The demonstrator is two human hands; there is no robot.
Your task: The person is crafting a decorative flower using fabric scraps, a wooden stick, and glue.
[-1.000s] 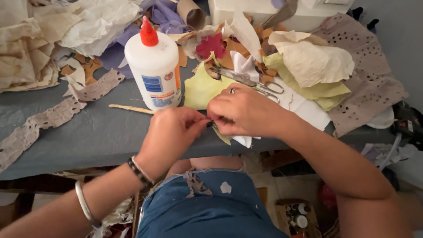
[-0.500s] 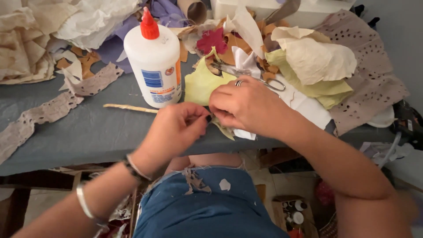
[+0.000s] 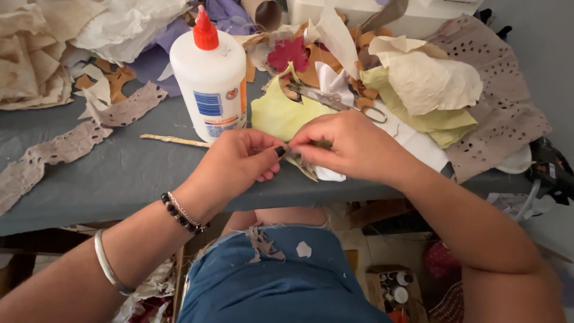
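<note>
At the bottom of the frame lie denim shorts (image 3: 269, 281) flecked with paper scraps. Above them, at centre, the left hand (image 3: 236, 162) and right hand (image 3: 353, 146) meet over the grey table's (image 3: 119, 173) near edge, fingertips of both pinched on a small dark scrap (image 3: 311, 145), too small to identify. Just behind the hands lies a yellow sheet (image 3: 281, 113), with a thin stick (image 3: 173, 140) to the left. Farther back stands a white glue bottle (image 3: 210, 78) with a red cap, scissors (image 3: 335, 101) right of it, and crumpled papers (image 3: 430, 78) toward the upper right.
</note>
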